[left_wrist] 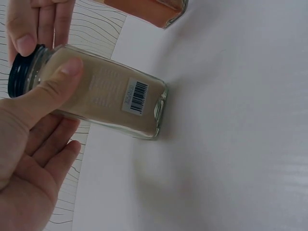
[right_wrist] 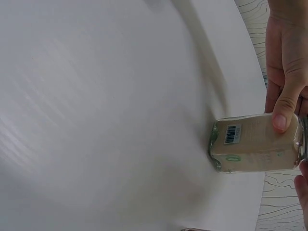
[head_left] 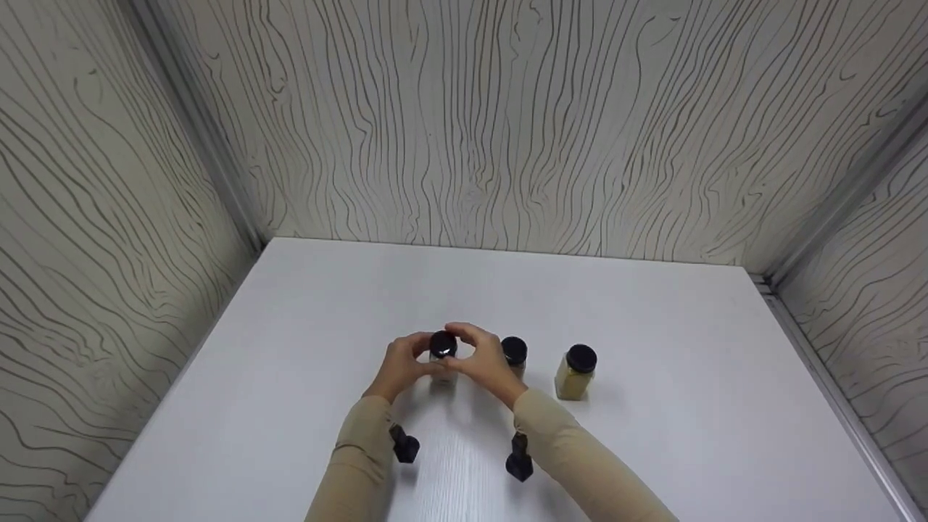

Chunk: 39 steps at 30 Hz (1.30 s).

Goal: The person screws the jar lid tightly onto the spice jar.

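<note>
A square glass jar (left_wrist: 103,96) of pale beige powder stands on the white table, a small barcode label on its side. My left hand (head_left: 400,367) holds the jar by its upper body, thumb across one face, as the left wrist view shows. At its black lid (head_left: 443,344) is my right hand (head_left: 487,359), thumb and fingers pinching the rim from the right. In the right wrist view, only the right hand's fingertips (right_wrist: 302,185) show, at the edge by the lid.
Just right of my right hand is a second black-lidded jar (head_left: 514,351), partly hidden; its powder looks orange-brown in the left wrist view. Further right stands a third jar (head_left: 573,383) of yellowish powder. Wood-grain patterned panels (head_left: 471,130) rise behind the white table (head_left: 326,290).
</note>
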### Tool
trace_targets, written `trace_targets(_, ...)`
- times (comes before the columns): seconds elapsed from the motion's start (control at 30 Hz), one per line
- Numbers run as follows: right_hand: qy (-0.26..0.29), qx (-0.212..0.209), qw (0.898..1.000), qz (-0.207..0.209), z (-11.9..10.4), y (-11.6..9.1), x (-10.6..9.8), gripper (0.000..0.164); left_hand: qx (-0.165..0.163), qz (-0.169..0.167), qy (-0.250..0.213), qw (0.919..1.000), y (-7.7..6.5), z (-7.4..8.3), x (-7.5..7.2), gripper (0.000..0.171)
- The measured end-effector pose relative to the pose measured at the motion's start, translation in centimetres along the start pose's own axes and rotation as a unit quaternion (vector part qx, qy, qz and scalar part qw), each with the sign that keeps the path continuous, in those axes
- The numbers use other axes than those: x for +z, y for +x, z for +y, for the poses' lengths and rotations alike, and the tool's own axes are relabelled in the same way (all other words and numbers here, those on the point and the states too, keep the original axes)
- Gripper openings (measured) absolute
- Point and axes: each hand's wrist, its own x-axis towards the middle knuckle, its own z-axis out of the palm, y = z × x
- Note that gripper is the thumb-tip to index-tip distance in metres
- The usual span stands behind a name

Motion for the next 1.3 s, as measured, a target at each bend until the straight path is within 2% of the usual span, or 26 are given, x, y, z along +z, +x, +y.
trace_targets(0.27,0.011,0.003,1.000,0.003,-0.15,0.00,0.01,0.046,-0.002,-0.005,-0.008,1.0000,0.02,-0.01,-0.04,0.050)
trace_targets(0.5,0.003,0.026,1.000,0.013,-0.36,-0.05,0.10,0.044,-0.028,-0.001,-0.005,0.9996,0.07,0.07,-0.02,0.052)
trace_targets(0.8,0.002,0.026,0.999,0.034,-0.49,-0.08,0.32,0.046,-0.019,-0.003,0.005,0.9998,0.18,0.16,0.04,0.049)
trace_targets(1.17,0.013,0.021,1.000,0.004,-0.31,0.09,0.27,0.049,0.001,0.003,0.009,1.0000,0.02,-0.01,0.01,0.049)
trace_targets(1.23,0.015,0.020,1.000,-0.006,-0.28,0.16,0.18,0.049,0.002,0.001,0.010,0.9999,-0.20,0.86,-0.08,0.048)
trace_targets(1.3,0.017,0.023,0.999,-0.018,-0.36,0.19,0.03,0.049,-0.004,0.000,0.009,0.9999,-0.17,0.89,-0.06,0.050)
